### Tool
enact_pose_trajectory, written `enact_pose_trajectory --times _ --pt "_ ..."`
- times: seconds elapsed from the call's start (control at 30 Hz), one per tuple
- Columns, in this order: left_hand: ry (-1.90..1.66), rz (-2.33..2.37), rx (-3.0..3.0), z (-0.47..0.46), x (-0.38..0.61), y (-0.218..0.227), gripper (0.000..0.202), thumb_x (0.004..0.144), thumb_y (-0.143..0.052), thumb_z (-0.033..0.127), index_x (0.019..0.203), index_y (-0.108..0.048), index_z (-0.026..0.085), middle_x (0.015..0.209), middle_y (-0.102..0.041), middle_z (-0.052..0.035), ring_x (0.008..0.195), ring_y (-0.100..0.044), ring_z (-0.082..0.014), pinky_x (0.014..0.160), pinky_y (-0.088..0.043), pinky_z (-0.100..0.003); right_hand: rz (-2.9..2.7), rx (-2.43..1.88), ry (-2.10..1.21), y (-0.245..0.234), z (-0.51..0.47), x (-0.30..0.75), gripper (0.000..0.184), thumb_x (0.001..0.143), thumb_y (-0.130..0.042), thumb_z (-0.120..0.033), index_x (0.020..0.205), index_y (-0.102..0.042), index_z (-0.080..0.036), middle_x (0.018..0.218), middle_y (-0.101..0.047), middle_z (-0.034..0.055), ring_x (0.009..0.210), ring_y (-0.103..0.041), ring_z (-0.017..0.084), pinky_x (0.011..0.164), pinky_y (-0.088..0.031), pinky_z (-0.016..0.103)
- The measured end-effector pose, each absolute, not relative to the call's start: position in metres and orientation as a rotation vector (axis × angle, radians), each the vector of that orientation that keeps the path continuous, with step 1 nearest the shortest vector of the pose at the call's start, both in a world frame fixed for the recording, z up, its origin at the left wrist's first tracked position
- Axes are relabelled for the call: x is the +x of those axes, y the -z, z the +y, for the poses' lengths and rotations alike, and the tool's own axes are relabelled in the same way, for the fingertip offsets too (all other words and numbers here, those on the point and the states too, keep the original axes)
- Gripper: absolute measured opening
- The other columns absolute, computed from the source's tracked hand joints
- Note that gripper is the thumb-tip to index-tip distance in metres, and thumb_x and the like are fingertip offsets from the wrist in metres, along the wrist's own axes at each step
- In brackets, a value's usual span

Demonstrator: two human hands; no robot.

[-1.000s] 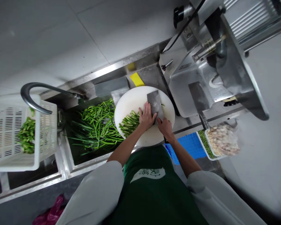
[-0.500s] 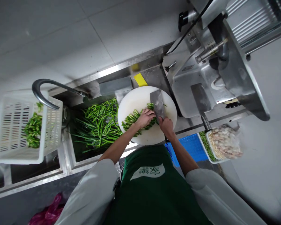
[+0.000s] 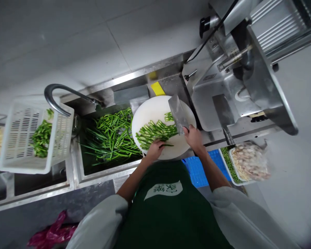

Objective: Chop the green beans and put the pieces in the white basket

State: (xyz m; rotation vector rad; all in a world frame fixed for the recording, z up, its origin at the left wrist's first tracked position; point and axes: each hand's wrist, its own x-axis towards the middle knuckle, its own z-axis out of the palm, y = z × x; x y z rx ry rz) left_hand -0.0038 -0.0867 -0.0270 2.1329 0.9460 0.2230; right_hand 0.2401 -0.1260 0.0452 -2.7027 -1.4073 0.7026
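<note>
My right hand (image 3: 193,137) is wrapped round the handle of a cleaver (image 3: 178,112), its broad blade over the right half of the round white cutting board (image 3: 155,105). Green chili peppers (image 3: 155,132), cut lengthwise, lie side by side in a row across the board, and a few pieces sit just left of the blade's edge. At the board's near edge, my left hand (image 3: 155,149) is closed with its fingertips on one long green chili pepper (image 3: 169,145), which points toward the right. The palm side of that hand is hidden.
Left of the board a sink (image 3: 80,162) holds loose green peppers (image 3: 114,129) beneath a curved faucet (image 3: 57,86). A white basket (image 3: 26,167) with cut peppers stands farther left. A metal slicing machine (image 3: 223,83) and a second cleaver (image 3: 223,109) are on the right.
My left hand has moved from the cut row toward me, onto a single pepper at the near edge. The cleaver has shifted slightly right, leaving more of the row visible.
</note>
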Motion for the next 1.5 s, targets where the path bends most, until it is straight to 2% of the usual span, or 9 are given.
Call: enact_pose_trajectory --times 0.1,0.23,0.4,0.53,0.73,0.97,1.2,1.33,1.5 --pt "-0.294 1.06 2.142 -0.101 -0.004 0.04 0.017 0.095 -0.063 0.019 0.103 -0.077 0.023 0.101 -0.072 -0.0071 0.097 -0.068 -0.0218 0.091 -0.059 -0.038 -1.58 -2.71 -0.648 -0.06 -0.151 0.247 0.04 0.107 -0.037 -0.042 0.112 -0.063 -0.012 0.094 -0.074 0.0181 0.086 -0.07 0.029 0.071 -0.038 0.031" --pt "-0.584 1.271 2.125 -0.117 -0.014 0.045 0.022 0.102 -0.052 0.026 0.1 -0.074 0.021 0.096 -0.069 -0.0073 0.092 -0.066 -0.0192 0.085 -0.058 -0.033 -1.929 -2.654 -0.74 -0.075 -0.207 0.261 0.035 0.107 -0.038 -0.041 0.103 -0.063 -0.017 0.084 -0.074 0.0136 0.076 -0.069 0.027 0.063 -0.032 0.031" --pt "-0.58 1.258 2.235 -0.127 -0.006 0.057 0.027 0.104 -0.051 0.035 0.104 -0.074 0.02 0.095 -0.066 -0.0073 0.094 -0.062 -0.0213 0.089 -0.055 -0.037 -2.299 -2.518 -0.889 -0.077 -0.254 0.274 0.03 0.108 -0.037 -0.039 0.107 -0.06 -0.02 0.092 -0.076 0.0094 0.076 -0.072 0.026 0.058 -0.026 0.03" --pt "-0.423 1.174 2.305 -0.125 0.008 0.065 0.033 0.106 -0.044 0.032 0.105 -0.075 0.021 0.096 -0.065 -0.0099 0.096 -0.058 -0.024 0.089 -0.053 -0.039 -2.469 -2.477 -0.898 -0.075 -0.256 0.279 0.031 0.109 -0.033 -0.037 0.113 -0.058 -0.02 0.093 -0.076 0.0107 0.082 -0.074 0.028 0.058 -0.028 0.03" --pt "-0.247 1.099 2.412 -0.124 0.005 0.064 0.039 0.104 -0.038 0.02 0.121 -0.072 0.022 0.1 -0.065 -0.0119 0.098 -0.055 -0.0269 0.091 -0.049 -0.041 -2.639 -2.384 -0.831 -0.077 -0.252 0.292 0.036 0.109 -0.029 -0.038 0.109 -0.06 -0.019 0.088 -0.074 0.012 0.079 -0.074 0.029 0.059 -0.034 0.031" --pt "-0.281 1.103 2.474 -0.129 0.005 0.073 0.034 0.101 -0.044 0.014 0.119 -0.072 0.02 0.1 -0.065 -0.0105 0.096 -0.054 -0.0245 0.087 -0.048 -0.037 -2.689 -2.306 -0.908 -0.058 -0.246 0.288 0.035 0.109 -0.028 -0.036 0.113 -0.057 -0.017 0.092 -0.076 0.0129 0.081 -0.075 0.03 0.059 -0.037 0.032" --pt "-0.601 1.267 2.401 -0.141 -0.005 0.081 0.036 0.107 -0.043 0.034 0.104 -0.075 0.019 0.091 -0.059 -0.0083 0.086 -0.053 -0.0208 0.081 -0.05 -0.036 -2.674 -2.284 -0.908 -0.046 -0.236 0.276 0.035 0.11 -0.029 -0.037 0.116 -0.056 -0.017 0.101 -0.077 0.0138 0.085 -0.075 0.028 0.062 -0.039 0.03" --pt "-0.535 1.203 2.393 -0.142 -0.008 0.085 0.038 0.107 -0.036 0.026 0.111 -0.074 0.018 0.094 -0.061 -0.0109 0.088 -0.053 -0.023 0.082 -0.05 -0.038 -2.742 -2.257 -0.789 -0.065 -0.239 0.283 0.037 0.11 -0.027 -0.036 0.113 -0.059 -0.017 0.097 -0.076 0.0149 0.081 -0.075 0.03 0.061 -0.038 0.031" --pt "-0.501 1.13 2.39 -0.14 -0.008 0.088 0.039 0.104 -0.036 0.019 0.122 -0.07 0.017 0.104 -0.065 -0.0131 0.093 -0.055 -0.0249 0.087 -0.051 -0.04 -2.808 -2.207 -0.857 -0.074 -0.239 0.278 0.037 0.109 -0.028 -0.034 0.111 -0.059 -0.016 0.09 -0.076 0.0137 0.082 -0.075 0.03 0.06 -0.037 0.03"
